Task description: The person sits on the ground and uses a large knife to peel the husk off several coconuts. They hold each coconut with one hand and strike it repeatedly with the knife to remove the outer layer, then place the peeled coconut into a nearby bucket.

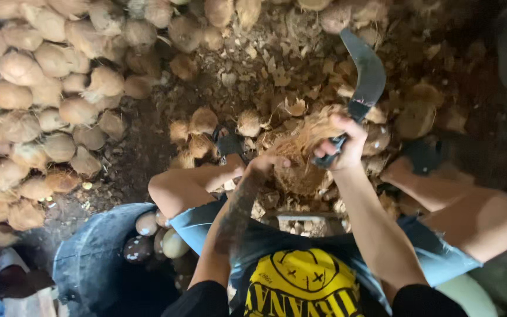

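A hairy brown coconut (300,158) is held on the ground between the knees. It is gripped by the left hand (265,163). A curved knife (362,82) is clamped in the right hand (342,141), just above it.

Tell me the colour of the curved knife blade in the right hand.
Dark grey, almost black metal; the blade shows best in the head view, above the right hand.

Heap of husked brown coconuts (36,88): cut off at my left and top edges. Dark round tub (92,258): bottom cropped. Curved steel blade's handle: hidden inside right hand (341,144).
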